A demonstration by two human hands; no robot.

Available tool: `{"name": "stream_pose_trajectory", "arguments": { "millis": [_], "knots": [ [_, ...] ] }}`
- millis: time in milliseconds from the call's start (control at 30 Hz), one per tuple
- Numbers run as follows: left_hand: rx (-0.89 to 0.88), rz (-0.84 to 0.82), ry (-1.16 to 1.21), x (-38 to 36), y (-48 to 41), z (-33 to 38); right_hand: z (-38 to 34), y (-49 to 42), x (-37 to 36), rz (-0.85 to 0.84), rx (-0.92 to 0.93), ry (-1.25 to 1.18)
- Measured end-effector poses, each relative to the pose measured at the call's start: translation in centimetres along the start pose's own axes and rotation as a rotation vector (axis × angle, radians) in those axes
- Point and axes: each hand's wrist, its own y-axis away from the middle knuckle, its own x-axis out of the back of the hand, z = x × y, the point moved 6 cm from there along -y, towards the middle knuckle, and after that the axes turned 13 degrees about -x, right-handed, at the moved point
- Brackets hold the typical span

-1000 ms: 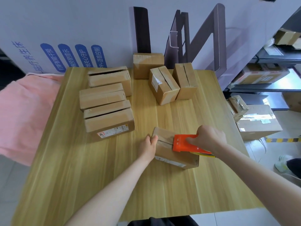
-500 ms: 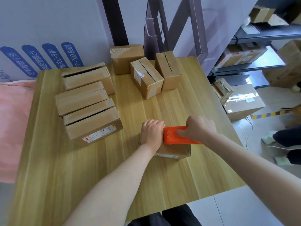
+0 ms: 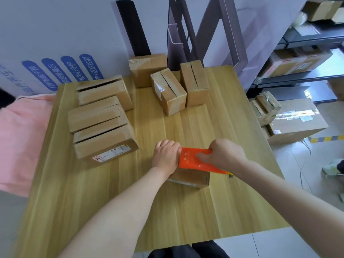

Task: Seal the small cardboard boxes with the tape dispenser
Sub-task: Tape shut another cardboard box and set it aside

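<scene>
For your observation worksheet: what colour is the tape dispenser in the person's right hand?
The tape dispenser is bright orange; the head view shows it clearly.

The left hand [image 3: 165, 155] is sliding up onto the small box [image 3: 191, 177], gripping its top right against the orange tape dispenser [image 3: 188, 161].

The table [image 3: 186, 211] lies bare in front and down the middle. Left boxes [image 3: 98, 116] wall that side; far boxes [image 3: 169, 94] crowd the back edge.

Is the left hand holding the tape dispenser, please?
No, the right hand grips the dispenser, while the left hand holds the box.
</scene>
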Motion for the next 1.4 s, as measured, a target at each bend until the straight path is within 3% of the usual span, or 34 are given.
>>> {"name": "stream_pose_trajectory", "arguments": {
  "millis": [333,700,1033,1400],
  "knots": [
    [0.041,0.016,0.017,0.3,-0.1,0.0,2.9,-0.7,-0.7,-0.061,0.113,-0.079],
    [0.037,0.016,-0.019,0.2,-0.1,0.3,15.3,-3.4,-2.6,-0.071,-0.015,-0.137],
    [0.055,-0.001,-0.052,0.1,-0.1,0.5,9.9,-3.7,-3.2,-0.027,0.046,0.124],
    [0.044,0.007,-0.038,-0.2,-0.2,0.3,6.9,-3.7,-2.6,-0.060,-0.057,0.159]
  ]
}}
